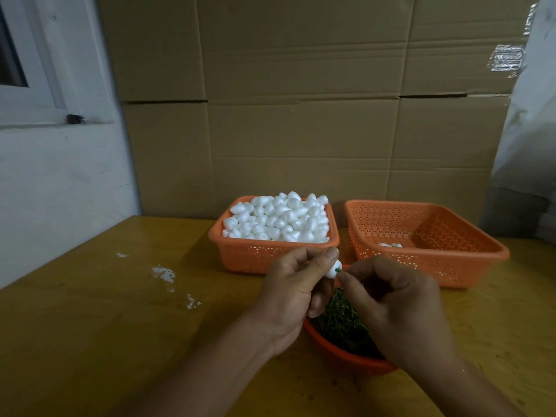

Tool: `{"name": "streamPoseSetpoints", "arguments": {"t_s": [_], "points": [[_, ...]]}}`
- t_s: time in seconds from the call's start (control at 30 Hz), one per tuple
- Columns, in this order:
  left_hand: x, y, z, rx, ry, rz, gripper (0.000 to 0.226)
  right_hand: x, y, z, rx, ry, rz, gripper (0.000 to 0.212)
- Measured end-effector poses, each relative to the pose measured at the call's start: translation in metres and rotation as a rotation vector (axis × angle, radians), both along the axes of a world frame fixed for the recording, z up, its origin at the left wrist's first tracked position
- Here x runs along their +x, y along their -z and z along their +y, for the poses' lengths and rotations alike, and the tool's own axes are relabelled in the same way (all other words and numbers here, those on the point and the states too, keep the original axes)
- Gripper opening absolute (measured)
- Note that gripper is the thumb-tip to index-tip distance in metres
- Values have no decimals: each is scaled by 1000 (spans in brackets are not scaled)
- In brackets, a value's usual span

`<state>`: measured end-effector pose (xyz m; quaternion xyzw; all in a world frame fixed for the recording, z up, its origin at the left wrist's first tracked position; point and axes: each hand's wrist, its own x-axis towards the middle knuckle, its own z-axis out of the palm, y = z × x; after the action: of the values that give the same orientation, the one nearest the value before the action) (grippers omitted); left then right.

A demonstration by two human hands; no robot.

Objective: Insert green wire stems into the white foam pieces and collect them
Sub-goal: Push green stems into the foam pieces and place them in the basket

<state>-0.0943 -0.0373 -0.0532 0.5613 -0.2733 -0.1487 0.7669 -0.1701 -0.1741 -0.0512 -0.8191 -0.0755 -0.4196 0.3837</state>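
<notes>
Yellowish wood runs under everything, a counter [90, 311] backed by flattened cardboard [301, 115]; nearest me sits a round orange bowl [340, 353] heaped with green wire stems [340, 320], partly hidden beneath my hands; just above it my left hand [288, 299] pinches one white foam piece [333, 269] between thumb and fingers, while my right hand [400, 308] has its grip clenched on a single stem [338, 269], its tip meeting the foam; I judge the insertion is under way; the foam looks feather-light and easily dented, so I would hold it by its sides with gentle pressure; the wire seems thin and bendable, best pinched close to its tip; beyond, the left basket [258, 254] brims with foam pieces; the right basket [451, 260] holds only a few finished ones [389, 245].
</notes>
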Motion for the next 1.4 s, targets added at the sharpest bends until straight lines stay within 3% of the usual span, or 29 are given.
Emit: {"name": "streamPoseSetpoints", "arguments": {"t_s": [0.3,0.7,0.83,1.1,1.27,1.4], "points": [[-1,-2,0,-3,-27,-42,19,-2,-3,3,-184,105,-63,16],[-2,-5,0,-46,-17,-161,22,0,-1,3,132,-81,43,20],[-3,-6,2,-25,-82,-301,12,-1,-3,7,155,-146,20,23],[-7,-10,2,40,-131,-527,30,-1,-3,8,202,-124,3,24],[-8,-10,2,49,-157,-574,22,-1,-2,12,274,-108,-20,6],[-7,-9,3,49,-146,-581,19,-1,-1,13,298,-132,-3,8]]}}
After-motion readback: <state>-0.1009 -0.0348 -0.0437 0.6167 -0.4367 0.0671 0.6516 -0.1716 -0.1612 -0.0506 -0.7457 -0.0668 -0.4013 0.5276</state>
